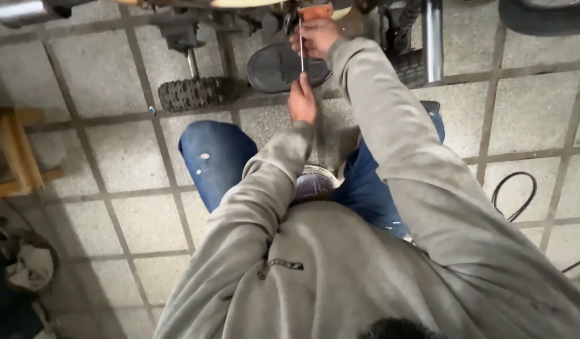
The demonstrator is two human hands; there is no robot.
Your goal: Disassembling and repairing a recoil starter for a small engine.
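I crouch in a grey hoodie and blue jeans in front of the lower part of a motorcycle. A thin metal rod (301, 56) stands upright between my hands. My right hand (316, 36) is closed round its upper part, just under an orange piece (316, 10). My left hand (302, 102) grips the rod's lower end, in front of a black oval pedal pad (274, 68). Whether the orange piece belongs to the rod is unclear.
A knurled black footpeg (192, 93) sticks out at the left and a chrome tube (433, 37) rises at the right. A round tin (315, 182) sits between my knees. A black cable (512, 196) lies right, a wooden stool (17, 150) and a rag (29, 267) left, on the tiled floor (108, 81).
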